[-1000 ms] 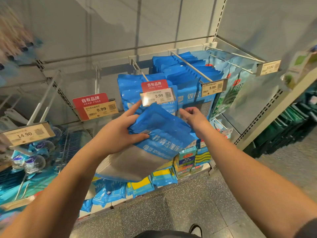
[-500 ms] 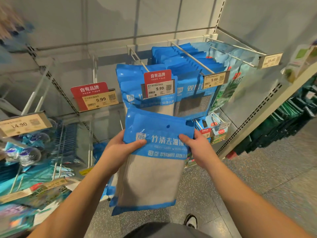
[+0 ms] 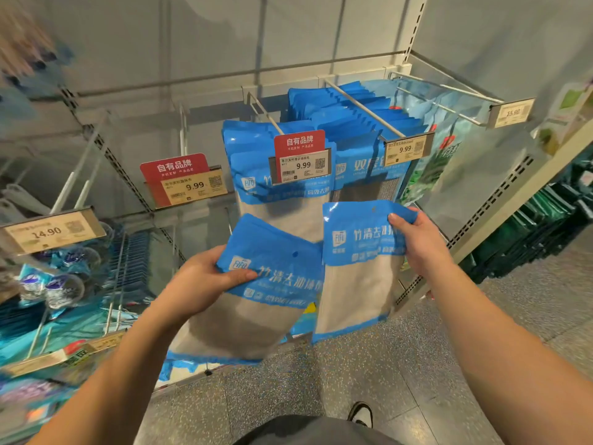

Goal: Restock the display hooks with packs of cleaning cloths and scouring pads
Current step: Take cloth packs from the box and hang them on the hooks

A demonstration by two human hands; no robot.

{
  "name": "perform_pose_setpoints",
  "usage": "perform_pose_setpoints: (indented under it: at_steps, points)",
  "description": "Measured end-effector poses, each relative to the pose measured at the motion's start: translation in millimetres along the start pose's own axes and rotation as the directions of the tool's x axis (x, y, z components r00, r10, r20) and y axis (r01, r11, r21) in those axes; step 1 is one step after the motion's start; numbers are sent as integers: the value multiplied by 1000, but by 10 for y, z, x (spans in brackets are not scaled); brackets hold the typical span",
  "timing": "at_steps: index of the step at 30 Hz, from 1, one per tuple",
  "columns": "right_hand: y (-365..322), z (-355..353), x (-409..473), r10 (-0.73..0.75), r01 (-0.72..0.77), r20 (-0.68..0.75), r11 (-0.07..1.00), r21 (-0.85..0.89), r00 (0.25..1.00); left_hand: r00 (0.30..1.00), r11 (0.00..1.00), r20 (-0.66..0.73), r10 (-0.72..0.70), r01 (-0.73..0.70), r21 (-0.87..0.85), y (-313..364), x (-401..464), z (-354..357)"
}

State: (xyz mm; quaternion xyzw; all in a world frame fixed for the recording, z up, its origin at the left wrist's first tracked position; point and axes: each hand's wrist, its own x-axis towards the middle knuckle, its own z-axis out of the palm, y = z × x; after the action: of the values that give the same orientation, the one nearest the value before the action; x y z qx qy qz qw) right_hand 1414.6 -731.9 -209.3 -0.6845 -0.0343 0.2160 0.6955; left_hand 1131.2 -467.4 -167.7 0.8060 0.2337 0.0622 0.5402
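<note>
**Two cloth packs in hand, split left and right below the hooks**

Below the hook display, near centre: left hand [image 3: 205, 284] grips a stack of blue-topped plastic packs with grey cloth showing through [image 3: 256, 300], thumb curled over the front of the blue header, fingers behind. Stack is tilted, top leaning right; how many packs are in it I can't tell.

Right hand [image 3: 417, 242] pinches a single blue-topped pack of grey cloth [image 3: 356, 268] at its top right corner, thumb on the front. This pack hangs roughly upright, just beside the stack; whether the edges touch I can't tell.

Far side, centre: metal display hook [image 3: 266, 115] carrying hanging blue packs of the same cloth [image 3: 282, 213], with a red-topped 9.99 price tag [image 3: 301, 159] at its tip. Right of that, a second metal hook [image 3: 359, 107] packed full with blue packs showing a dark mesh window [image 3: 369, 175], also tagged 9.99 [image 3: 407, 149].

Left: red-topped 9.99 tag [image 3: 184, 179] and a 14.90 tag [image 3: 51, 231]. Far right: a long hook with a price tag [image 3: 511, 112], digits too blurred to read.

Near bottom: speckled grey floor [image 3: 288, 396], one shoe toe [image 3: 361, 412] visible.
</note>
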Motion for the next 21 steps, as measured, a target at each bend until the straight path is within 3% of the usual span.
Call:
perform_pose_setpoints:
  at_steps: [3,7,12,17,21]
  points:
    - [-159,20,74,-27,34,66,995,-96,997,993,959,102,51,-77,273,121,48,-95]
    - [-335,181,144,-54,76,138,984,-163,989,965,809,253,73,-206,551,350,106,-126]
    - [-418,449,183,-94,147,201,952,-268,975,920,715,349,177,-364,597,621,202,-26]
    - [-437,639,225,-96,179,292,945,-272,952,944,613,317,87,-302,730,872,442,126]
    - [-503,751,231,-103,176,317,961,-211,943,960,511,246,134,-280,813,925,506,155]
